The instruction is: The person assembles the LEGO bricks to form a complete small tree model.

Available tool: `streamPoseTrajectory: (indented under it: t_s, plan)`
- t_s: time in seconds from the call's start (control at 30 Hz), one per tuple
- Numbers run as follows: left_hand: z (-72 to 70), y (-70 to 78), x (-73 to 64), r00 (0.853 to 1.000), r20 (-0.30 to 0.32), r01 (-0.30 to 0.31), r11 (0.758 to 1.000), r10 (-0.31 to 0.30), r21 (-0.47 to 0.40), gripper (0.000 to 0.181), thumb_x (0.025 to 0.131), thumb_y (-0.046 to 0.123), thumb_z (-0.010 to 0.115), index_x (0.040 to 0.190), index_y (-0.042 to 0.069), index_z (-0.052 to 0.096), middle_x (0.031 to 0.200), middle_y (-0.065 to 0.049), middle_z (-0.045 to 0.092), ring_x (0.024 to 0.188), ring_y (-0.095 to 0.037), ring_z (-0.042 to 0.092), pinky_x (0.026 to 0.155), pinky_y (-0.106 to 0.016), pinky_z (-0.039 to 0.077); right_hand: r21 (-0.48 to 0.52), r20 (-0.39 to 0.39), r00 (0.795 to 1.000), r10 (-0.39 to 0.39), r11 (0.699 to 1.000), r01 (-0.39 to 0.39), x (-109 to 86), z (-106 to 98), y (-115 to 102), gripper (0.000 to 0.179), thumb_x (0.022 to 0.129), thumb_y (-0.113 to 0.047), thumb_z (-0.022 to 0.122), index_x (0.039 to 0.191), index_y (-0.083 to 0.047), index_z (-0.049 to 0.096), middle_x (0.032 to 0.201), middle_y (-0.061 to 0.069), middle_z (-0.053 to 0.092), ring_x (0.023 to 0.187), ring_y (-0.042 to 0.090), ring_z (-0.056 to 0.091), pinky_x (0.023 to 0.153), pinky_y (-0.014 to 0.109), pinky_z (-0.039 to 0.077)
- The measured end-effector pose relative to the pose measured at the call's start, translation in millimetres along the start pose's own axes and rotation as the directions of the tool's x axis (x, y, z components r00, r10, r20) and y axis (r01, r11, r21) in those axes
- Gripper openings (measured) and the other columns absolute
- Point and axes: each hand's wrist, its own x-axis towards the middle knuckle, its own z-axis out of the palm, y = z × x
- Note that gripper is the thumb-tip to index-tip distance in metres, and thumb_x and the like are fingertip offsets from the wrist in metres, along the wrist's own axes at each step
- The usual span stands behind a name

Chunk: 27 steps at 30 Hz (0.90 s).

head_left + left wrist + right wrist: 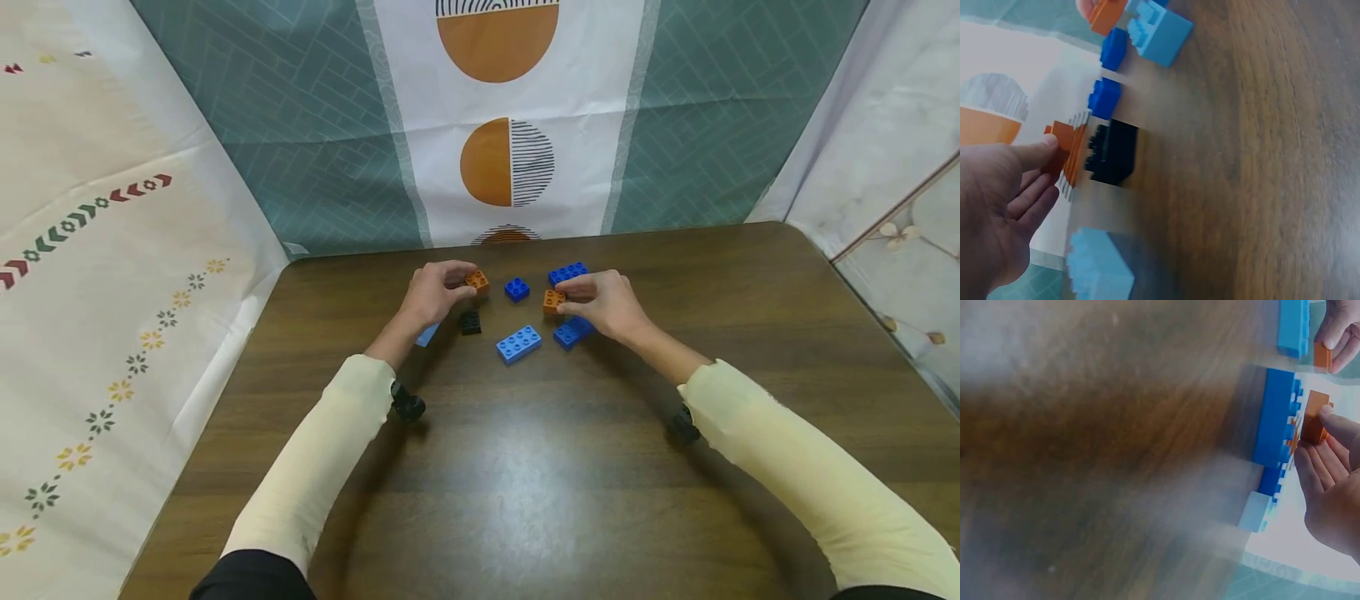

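Observation:
My left hand (437, 293) pinches a small orange toy brick (477, 282) between thumb and fingers, also seen side-on in the left wrist view. Another orange brick (553, 301) is pinched by my right hand (606, 305), above the bricks around it. Between the hands lies a small dark blue brick (517, 289). A black brick (470, 322) sits just below the left hand, and a light blue brick (427, 334) shows partly behind that wrist. Close to the right hand are two longer blue bricks, one behind (567, 273) and one in front (573, 332), each partly covered.
A lighter blue long brick (518, 344) lies nearer me on the brown wooden table (510, 483). At the table's far edge hangs a patterned green and white cloth (330, 133). Patterned cloths also hang along the left (97, 275) and right (892, 142) sides.

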Motion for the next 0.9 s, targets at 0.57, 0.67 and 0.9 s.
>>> streamPoseTrajectory:
  t_s: [0.57,0.67,0.9]
  plan:
    - [-19.1,19.1,-52.0,0.976,0.053,-0.199,0.968,0.210,-0.154,0.039,0.094,0.017,0.084,0.131,0.009,0.074,0.129,-0.006,0.075,0.117,-0.021,0.072,0.103,-0.045,0.057,0.053,0.090,0.979,-0.181,0.983,0.177,-54.5,9.2,-22.6,0.036,0.088,-0.004,0.088,0.122,0.000,0.077,0.118,0.015,0.077,0.108,0.031,0.076,0.095,0.048,0.060]
    - [-15.9,21.4,-63.5,0.964,0.075,-0.243,0.959,0.255,-0.147,0.038,0.093,0.017,0.085,0.130,0.011,0.075,0.127,-0.002,0.075,0.114,-0.018,0.073,0.103,-0.048,0.057,0.075,0.104,0.976,-0.192,0.980,0.185,-63.6,14.1,-25.4,0.036,0.087,-0.003,0.088,0.121,0.000,0.077,0.118,0.013,0.077,0.107,0.030,0.076,0.095,0.048,0.060]
    - [-8.9,28.8,-87.6,0.936,0.137,-0.302,0.939,0.324,-0.162,0.039,0.092,0.018,0.086,0.129,0.014,0.076,0.125,0.003,0.076,0.113,-0.014,0.072,0.102,-0.044,0.057,0.082,0.154,0.969,-0.194,0.980,0.183,-75.8,26.3,-28.9,0.036,0.088,-0.003,0.087,0.122,-0.002,0.076,0.119,0.010,0.077,0.109,0.027,0.075,0.096,0.045,0.060]
